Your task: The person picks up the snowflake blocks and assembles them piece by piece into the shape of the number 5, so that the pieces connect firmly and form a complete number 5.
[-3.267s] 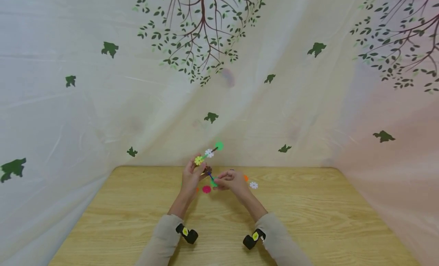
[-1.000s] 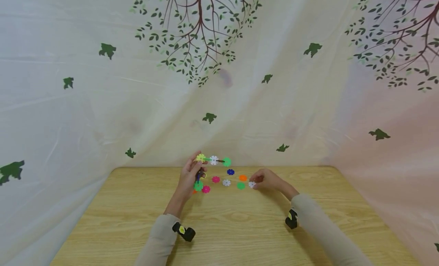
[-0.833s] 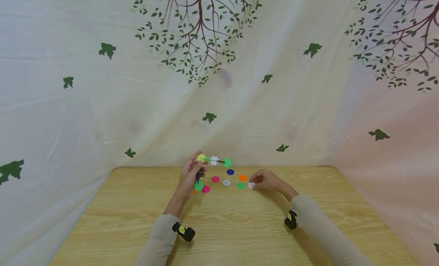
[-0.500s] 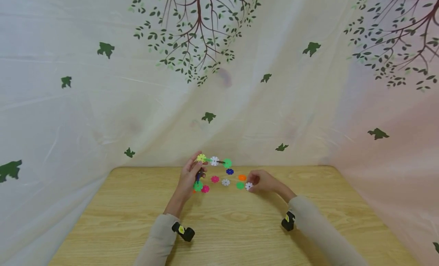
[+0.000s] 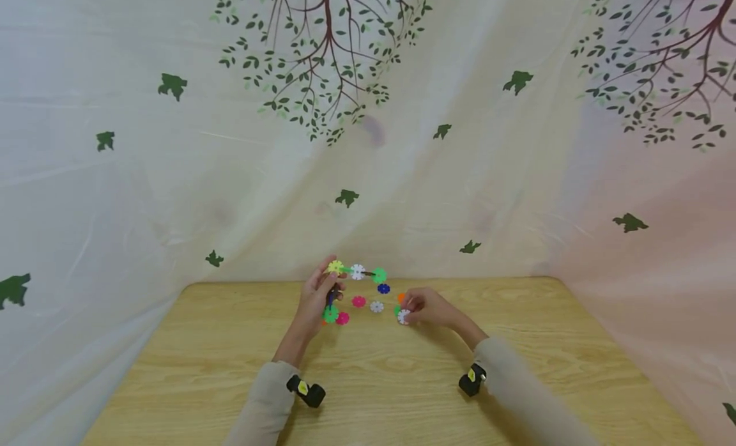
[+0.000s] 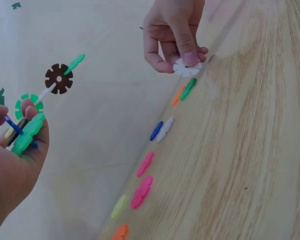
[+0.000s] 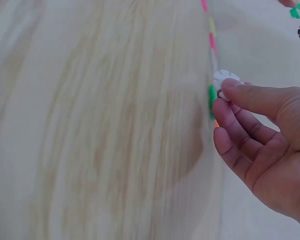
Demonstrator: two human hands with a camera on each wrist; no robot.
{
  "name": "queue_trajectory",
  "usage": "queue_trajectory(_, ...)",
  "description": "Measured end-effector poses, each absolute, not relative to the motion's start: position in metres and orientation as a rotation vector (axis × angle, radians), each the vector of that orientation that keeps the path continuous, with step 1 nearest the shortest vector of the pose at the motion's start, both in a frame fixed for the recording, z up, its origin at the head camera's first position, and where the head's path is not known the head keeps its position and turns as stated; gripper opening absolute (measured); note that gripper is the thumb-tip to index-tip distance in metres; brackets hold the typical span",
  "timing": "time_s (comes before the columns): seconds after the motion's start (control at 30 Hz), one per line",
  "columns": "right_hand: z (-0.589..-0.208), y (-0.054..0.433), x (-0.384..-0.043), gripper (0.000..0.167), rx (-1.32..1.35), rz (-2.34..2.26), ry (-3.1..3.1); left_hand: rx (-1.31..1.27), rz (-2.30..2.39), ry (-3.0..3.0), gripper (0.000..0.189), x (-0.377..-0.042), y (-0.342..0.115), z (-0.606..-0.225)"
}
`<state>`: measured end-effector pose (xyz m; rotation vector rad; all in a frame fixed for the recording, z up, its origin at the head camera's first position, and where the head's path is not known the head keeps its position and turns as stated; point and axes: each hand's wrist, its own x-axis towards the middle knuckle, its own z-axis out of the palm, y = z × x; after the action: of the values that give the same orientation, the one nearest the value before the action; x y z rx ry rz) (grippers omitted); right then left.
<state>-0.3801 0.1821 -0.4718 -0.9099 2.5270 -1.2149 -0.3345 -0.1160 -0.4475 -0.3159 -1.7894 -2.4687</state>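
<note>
My left hand (image 5: 308,305) grips a chain of slotted, flower-shaped plastic discs. Toward the right its upper arm runs from a yellow disc (image 5: 336,267) through a white one (image 5: 358,271) to a green end disc (image 5: 379,276). A brown disc (image 6: 52,76) shows in the left wrist view; a blue disc (image 6: 12,125) and a green disc (image 6: 28,135) sit by the fingers, which partly hide the joints. Between thumb and fingertips my right hand (image 5: 432,307) pinches a loose white disc (image 7: 224,76), held over the table to the right of the chain.
Loose discs lie along the back of the wooden table (image 5: 379,382): blue (image 5: 383,289), pink (image 5: 359,301), white (image 5: 376,307), another pink (image 5: 343,318), plus orange (image 6: 178,96) and green (image 6: 188,90) by my right hand. Behind the table hangs a printed curtain (image 5: 276,197).
My right hand left the chain's lower green disc, reached right to the white disc on the table, and now carries it back leftward. The left hand turned the chain, its upper arm swinging down toward level.
</note>
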Motion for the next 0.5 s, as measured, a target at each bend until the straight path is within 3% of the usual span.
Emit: queue_trajectory(0.5, -0.447, 0.113, -0.346, 0.018, -0.898, -1.647, 2.377, -0.319, -2.483, -1.76, 0.05, -0.333, -0.111, -0.452)
